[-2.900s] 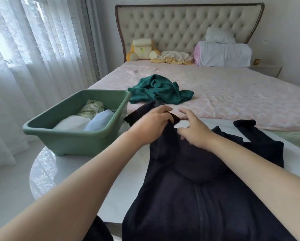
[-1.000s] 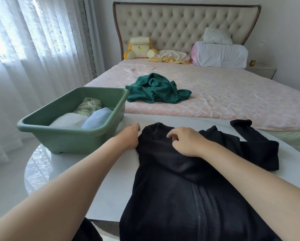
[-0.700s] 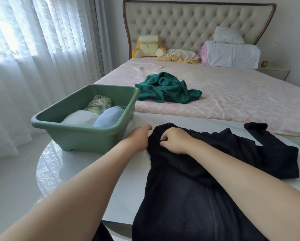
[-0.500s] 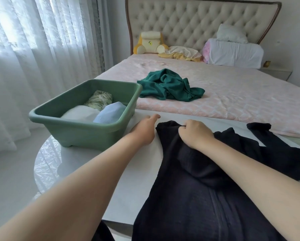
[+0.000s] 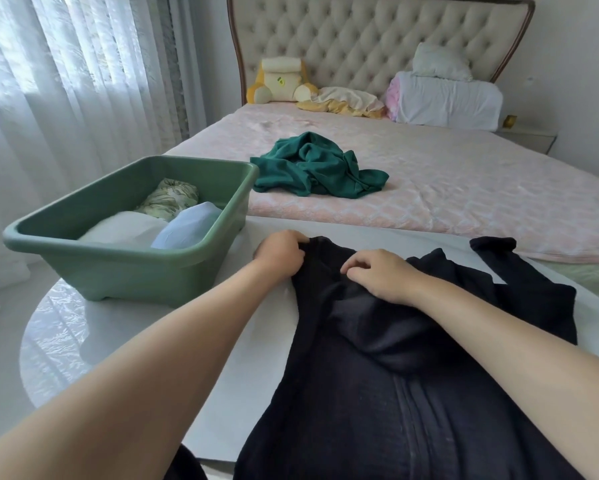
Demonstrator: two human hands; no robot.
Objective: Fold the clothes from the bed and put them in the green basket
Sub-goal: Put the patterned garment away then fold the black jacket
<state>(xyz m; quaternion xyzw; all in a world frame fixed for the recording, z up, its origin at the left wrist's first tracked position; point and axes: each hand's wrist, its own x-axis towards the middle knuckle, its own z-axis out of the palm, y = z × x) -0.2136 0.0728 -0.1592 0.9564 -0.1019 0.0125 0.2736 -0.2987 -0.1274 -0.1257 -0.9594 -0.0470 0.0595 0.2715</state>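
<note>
Three pcs (image 5: 125, 230) in green plastic basket (image 5: 118, 250); L hand (image 5: 280, 252), R hand (image 5: 381, 275) fingers pinch unfolded black knit garment (image 5: 395, 393); crumpled teal garment (image 5: 312, 164) pending.

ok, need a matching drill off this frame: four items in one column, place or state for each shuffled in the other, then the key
Items
1. black garment
2. teal garment
3. green basket
4. yellow plush toy

Place or state
A. by the headboard
B. on the table, holding folded clothes
C. spread out on the table
D. crumpled on the bed's pink cover

Pairs: 1-C, 2-D, 3-B, 4-A
</note>
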